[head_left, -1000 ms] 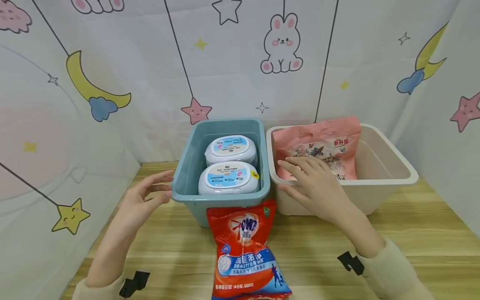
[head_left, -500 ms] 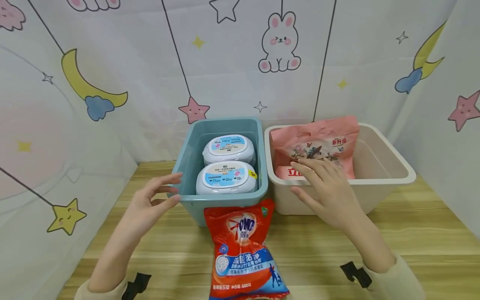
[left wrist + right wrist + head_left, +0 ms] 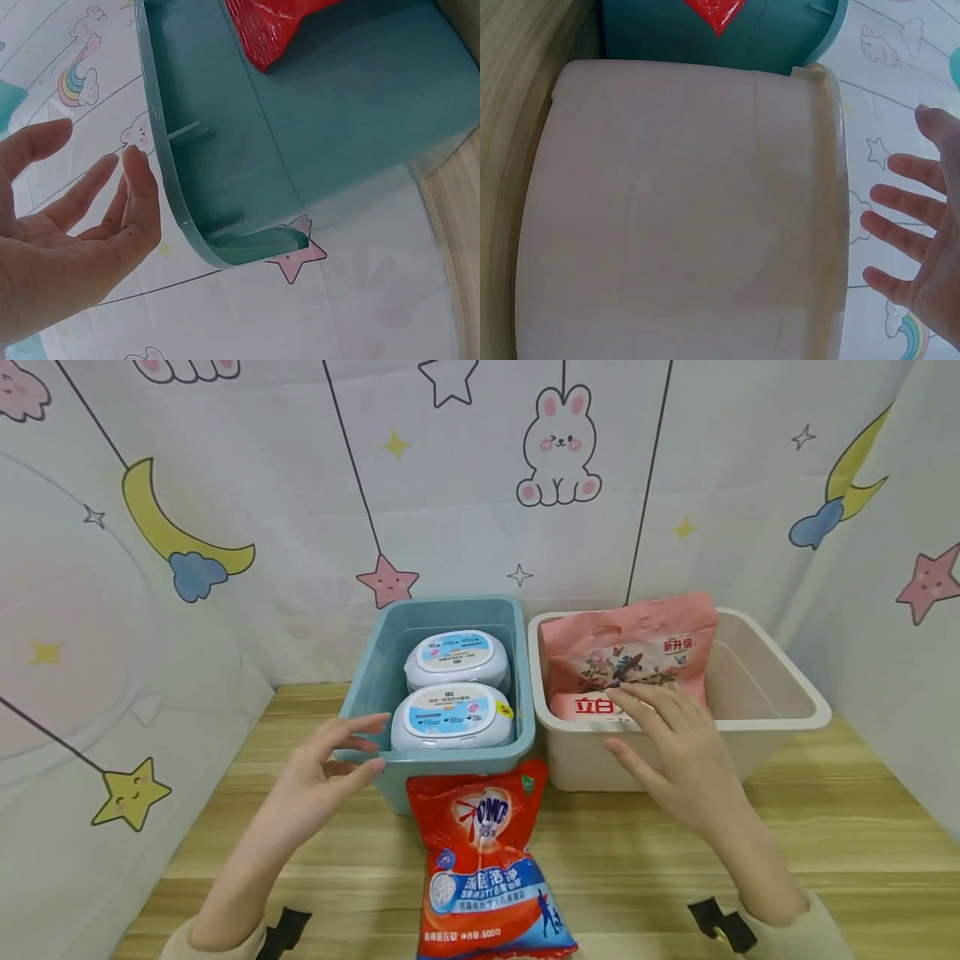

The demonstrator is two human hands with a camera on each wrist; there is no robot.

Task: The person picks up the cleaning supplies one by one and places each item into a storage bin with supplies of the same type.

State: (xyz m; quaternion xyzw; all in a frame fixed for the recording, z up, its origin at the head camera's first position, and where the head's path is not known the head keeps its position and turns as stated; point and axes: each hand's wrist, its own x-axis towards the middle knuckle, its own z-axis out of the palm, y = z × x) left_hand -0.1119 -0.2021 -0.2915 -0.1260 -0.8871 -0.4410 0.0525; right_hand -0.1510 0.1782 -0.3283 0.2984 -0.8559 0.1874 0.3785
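Observation:
My left hand (image 3: 315,781) hovers by the front left corner of a blue-green bin (image 3: 450,764), fingers loosely bent and holding nothing. In the left wrist view that hand (image 3: 90,232) is close to the bin's rim. Two white oval tubs with blue labels, a front one (image 3: 452,718) and a back one (image 3: 459,658), lie in this bin. My right hand (image 3: 686,760), fingers spread and holding nothing, is over the front rim of a cream bin (image 3: 585,764). It overlaps a pink bag (image 3: 630,639) inside. A red detergent bag (image 3: 487,868) lies before the blue-green bin.
The two bins stand side by side on a wood-grain table (image 3: 322,860). Behind and beside them hangs a white curtain (image 3: 465,493) printed with a rabbit, stars and moons. The cream bin's right part shows bare wall beside the pink bag.
Both hands have shifted to the right and slightly nearer the body. The right hand uncovers more of the pink bag's lower left. The bins and bags have stayed put.

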